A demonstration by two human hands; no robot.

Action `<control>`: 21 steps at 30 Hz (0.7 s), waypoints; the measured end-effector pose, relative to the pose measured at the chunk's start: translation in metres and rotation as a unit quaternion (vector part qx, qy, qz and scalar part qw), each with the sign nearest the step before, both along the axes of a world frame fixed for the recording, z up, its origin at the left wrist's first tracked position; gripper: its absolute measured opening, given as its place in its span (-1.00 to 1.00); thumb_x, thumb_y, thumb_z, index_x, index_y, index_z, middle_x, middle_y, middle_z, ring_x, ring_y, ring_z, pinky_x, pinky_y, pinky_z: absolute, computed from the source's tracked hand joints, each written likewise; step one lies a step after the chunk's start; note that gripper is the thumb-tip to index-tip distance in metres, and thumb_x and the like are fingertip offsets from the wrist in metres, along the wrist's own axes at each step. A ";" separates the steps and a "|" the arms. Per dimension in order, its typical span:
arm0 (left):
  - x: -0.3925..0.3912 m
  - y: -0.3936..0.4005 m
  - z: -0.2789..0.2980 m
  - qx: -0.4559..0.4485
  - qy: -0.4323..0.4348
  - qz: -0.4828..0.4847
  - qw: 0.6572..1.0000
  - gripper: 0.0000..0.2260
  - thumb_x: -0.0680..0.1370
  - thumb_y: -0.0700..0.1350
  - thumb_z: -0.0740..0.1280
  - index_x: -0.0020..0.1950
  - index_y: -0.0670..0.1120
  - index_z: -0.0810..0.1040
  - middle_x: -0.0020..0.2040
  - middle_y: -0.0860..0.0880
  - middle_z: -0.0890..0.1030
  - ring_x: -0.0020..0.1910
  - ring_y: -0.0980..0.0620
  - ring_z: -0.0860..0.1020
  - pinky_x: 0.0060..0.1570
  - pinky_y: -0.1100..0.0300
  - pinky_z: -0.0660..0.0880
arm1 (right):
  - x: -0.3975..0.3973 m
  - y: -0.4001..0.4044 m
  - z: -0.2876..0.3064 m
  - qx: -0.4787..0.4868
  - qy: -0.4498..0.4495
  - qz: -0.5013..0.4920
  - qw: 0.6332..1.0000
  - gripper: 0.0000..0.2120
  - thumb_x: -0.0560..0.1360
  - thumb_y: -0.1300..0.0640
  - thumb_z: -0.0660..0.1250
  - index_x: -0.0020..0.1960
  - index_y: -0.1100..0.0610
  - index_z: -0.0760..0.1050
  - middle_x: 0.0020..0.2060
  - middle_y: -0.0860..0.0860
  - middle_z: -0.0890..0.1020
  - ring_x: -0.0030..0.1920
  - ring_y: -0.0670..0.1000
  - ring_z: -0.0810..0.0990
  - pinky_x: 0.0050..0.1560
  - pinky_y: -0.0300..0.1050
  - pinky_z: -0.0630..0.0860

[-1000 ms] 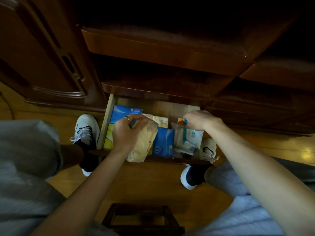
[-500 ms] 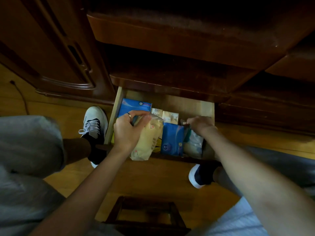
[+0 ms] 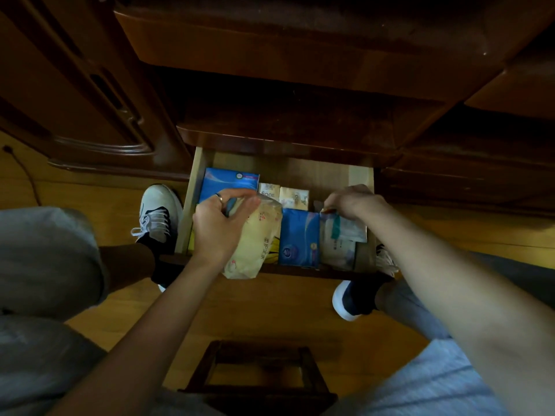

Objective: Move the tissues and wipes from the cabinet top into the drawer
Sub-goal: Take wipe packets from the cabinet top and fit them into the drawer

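The low wooden drawer (image 3: 363, 175) stands pulled out below the dark cabinet. My left hand (image 3: 216, 223) grips a pale yellow tissue pack (image 3: 255, 244) by its top, over the drawer's front left. My right hand (image 3: 354, 202) pinches the top of a whitish wipes pack with a teal strip (image 3: 342, 235) at the drawer's right side. Between them a blue pack (image 3: 298, 238) stands upright. A larger blue tissue pack (image 3: 228, 181) and two small yellowish packs (image 3: 282, 193) lie at the back.
The cabinet top (image 3: 300, 40) overhangs the drawer. My feet in white and dark shoes (image 3: 156, 217) stand either side on the wooden floor. A small dark wooden stool (image 3: 258, 382) sits below, close to my knees. A cabinet door (image 3: 75, 100) is at left.
The view has tilted and moved closer to the drawer. My right hand pushed the wipes pack lower into the drawer's right side. My left hand keeps the yellow pack in about the same place.
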State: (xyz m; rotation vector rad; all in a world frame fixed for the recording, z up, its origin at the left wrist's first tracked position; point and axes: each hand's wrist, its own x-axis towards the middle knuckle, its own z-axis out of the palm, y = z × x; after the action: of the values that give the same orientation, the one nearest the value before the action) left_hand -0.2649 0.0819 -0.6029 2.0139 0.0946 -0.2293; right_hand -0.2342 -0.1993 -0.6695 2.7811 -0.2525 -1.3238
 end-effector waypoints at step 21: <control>-0.011 -0.009 0.007 -0.019 -0.006 -0.004 1.000 -0.81 0.54 0.04 0.46 0.10 0.00 0.69 -0.08 -0.09 0.71 -0.07 -0.23 0.64 -0.08 -0.22 0.60 | -0.008 -0.012 0.030 0.061 0.060 0.012 0.996 -0.82 0.53 0.02 0.45 0.07 0.01 0.52 0.02 0.05 0.64 0.01 0.07 0.65 0.12 0.11 0.63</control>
State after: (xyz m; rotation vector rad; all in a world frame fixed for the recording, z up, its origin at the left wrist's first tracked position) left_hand -0.2757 0.0726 -0.5958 1.9786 0.0728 -0.2224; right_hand -0.2427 -0.2116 -0.6390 2.7773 -0.1385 -1.5425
